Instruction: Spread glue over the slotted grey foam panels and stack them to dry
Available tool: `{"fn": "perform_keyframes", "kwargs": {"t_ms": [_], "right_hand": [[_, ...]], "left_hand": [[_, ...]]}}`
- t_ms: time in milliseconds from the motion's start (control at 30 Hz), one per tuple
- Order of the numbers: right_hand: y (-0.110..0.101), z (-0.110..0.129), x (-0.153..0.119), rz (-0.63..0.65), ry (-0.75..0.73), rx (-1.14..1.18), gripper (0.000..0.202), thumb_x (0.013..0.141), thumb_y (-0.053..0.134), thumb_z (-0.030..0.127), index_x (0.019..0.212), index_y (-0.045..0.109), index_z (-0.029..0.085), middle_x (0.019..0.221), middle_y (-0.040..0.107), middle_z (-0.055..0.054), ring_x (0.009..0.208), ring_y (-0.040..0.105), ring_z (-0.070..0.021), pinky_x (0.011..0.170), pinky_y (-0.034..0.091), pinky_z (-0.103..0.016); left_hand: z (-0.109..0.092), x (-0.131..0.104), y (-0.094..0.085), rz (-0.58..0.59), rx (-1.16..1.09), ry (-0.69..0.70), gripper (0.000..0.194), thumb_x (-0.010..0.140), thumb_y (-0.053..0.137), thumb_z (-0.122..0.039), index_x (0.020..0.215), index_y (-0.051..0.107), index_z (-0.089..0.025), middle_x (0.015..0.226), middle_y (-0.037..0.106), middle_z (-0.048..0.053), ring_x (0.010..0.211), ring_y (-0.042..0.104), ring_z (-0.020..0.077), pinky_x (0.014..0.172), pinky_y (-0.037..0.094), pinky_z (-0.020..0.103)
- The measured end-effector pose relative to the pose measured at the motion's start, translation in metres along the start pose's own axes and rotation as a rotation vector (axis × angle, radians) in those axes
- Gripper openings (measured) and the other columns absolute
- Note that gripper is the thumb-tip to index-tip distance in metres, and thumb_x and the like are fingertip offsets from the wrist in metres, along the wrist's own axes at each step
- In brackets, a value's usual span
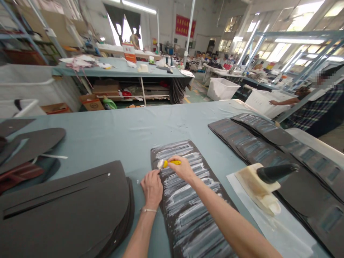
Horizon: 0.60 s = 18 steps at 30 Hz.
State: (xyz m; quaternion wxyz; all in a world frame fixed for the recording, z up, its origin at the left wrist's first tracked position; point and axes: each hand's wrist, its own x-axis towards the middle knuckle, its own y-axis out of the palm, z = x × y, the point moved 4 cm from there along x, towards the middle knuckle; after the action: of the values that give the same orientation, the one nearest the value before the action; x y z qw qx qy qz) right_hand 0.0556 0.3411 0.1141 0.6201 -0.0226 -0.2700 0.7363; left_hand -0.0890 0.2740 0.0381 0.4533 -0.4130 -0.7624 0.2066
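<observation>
My right hand [184, 168] is closed around the yellow handle of a brush [168, 163]. White paste coats the brush's head, which is over the upper left part of a long dark panel [192, 190]. White streaks run across this panel and its row of rectangular slots. At the panel's left edge, my left hand [152, 188] has its fingers bent against the border, close below the brush head. A bracelet circles the left wrist. To the right, a cream-coloured container [255, 182] with a black cylindrical piece [276, 173] lies tilted on a white sheet [279, 229].
A stack of dark curved panels [67, 204] lies on the left. More streaked slotted panels [242, 139] overlap along the right side of the blue-covered table [129, 125]. Behind stand another worktable [118, 68] and a white bin [222, 89]. A co-worker's arm [285, 101] reaches in at right.
</observation>
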Motion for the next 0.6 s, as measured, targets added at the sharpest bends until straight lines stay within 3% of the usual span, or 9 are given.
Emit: {"fn": "perform_keyframes", "kwargs": {"t_ms": [33, 100, 200, 300, 367, 467, 600], "right_hand": [[0.008, -0.004, 0.002, 0.024, 0.008, -0.005, 0.018, 0.071, 0.054, 0.025, 0.077, 0.070, 0.019, 0.074, 0.066, 0.001, 0.067, 0.056, -0.0120, 0.063, 0.043, -0.021], [0.003, -0.016, 0.007, 0.030, 0.052, -0.045, 0.018, 0.069, 0.055, 0.023, 0.077, 0.070, 0.018, 0.070, 0.065, 0.001, 0.064, 0.054, -0.0117, 0.061, 0.042, -0.021], [-0.038, -0.033, 0.016, -0.073, 0.115, -0.197, 0.016, 0.066, 0.055, 0.021, 0.073, 0.070, 0.018, 0.068, 0.065, 0.001, 0.063, 0.054, -0.0123, 0.061, 0.041, -0.021], [-0.064, -0.028, 0.020, -0.220, 0.093, -0.390, 0.015, 0.067, 0.055, 0.020, 0.072, 0.069, 0.019, 0.066, 0.064, 0.001, 0.061, 0.052, -0.0123, 0.061, 0.039, -0.022], [-0.051, -0.016, 0.019, -0.178, 0.021, -0.379, 0.017, 0.069, 0.054, 0.021, 0.076, 0.070, 0.020, 0.066, 0.064, 0.001, 0.060, 0.052, -0.0118, 0.060, 0.039, -0.021], [-0.007, -0.003, 0.018, 0.015, -0.057, -0.288, 0.018, 0.070, 0.055, 0.020, 0.080, 0.070, 0.022, 0.067, 0.066, 0.002, 0.060, 0.055, -0.0115, 0.060, 0.039, -0.020], [0.023, 0.007, 0.020, -0.020, -0.014, -0.406, 0.016, 0.070, 0.056, 0.018, 0.075, 0.070, 0.020, 0.067, 0.067, -0.002, 0.063, 0.057, -0.0142, 0.063, 0.040, -0.023]], "left_hand": [[0.001, 0.003, 0.002, 0.005, 0.024, -0.008, 0.028, 0.085, 0.038, -0.013, 0.100, 0.061, -0.022, 0.105, 0.063, 0.007, 0.103, 0.054, 0.0223, 0.089, 0.034, 0.039], [0.003, 0.007, 0.004, 0.024, 0.056, -0.016, 0.029, 0.082, 0.039, -0.010, 0.097, 0.061, -0.022, 0.100, 0.064, 0.007, 0.100, 0.054, 0.0227, 0.087, 0.034, 0.039], [0.005, 0.007, 0.006, 0.045, 0.053, -0.008, 0.031, 0.081, 0.039, -0.008, 0.098, 0.061, -0.023, 0.100, 0.063, 0.006, 0.101, 0.053, 0.0230, 0.087, 0.034, 0.039], [0.007, 0.004, 0.006, 0.022, 0.023, -0.012, 0.031, 0.082, 0.039, -0.008, 0.099, 0.061, -0.023, 0.100, 0.063, 0.006, 0.101, 0.053, 0.0229, 0.088, 0.035, 0.039], [0.008, 0.002, 0.008, -0.001, 0.007, -0.012, 0.031, 0.082, 0.039, -0.009, 0.099, 0.061, -0.022, 0.101, 0.063, 0.007, 0.102, 0.053, 0.0228, 0.089, 0.035, 0.039], [0.010, 0.000, 0.011, -0.007, -0.003, -0.002, 0.031, 0.083, 0.039, -0.009, 0.100, 0.062, -0.022, 0.104, 0.064, 0.007, 0.104, 0.053, 0.0225, 0.091, 0.035, 0.039], [0.011, 0.000, 0.011, -0.012, -0.007, 0.001, 0.031, 0.085, 0.037, -0.010, 0.101, 0.061, -0.022, 0.106, 0.063, 0.007, 0.106, 0.053, 0.0226, 0.092, 0.035, 0.038]]}}
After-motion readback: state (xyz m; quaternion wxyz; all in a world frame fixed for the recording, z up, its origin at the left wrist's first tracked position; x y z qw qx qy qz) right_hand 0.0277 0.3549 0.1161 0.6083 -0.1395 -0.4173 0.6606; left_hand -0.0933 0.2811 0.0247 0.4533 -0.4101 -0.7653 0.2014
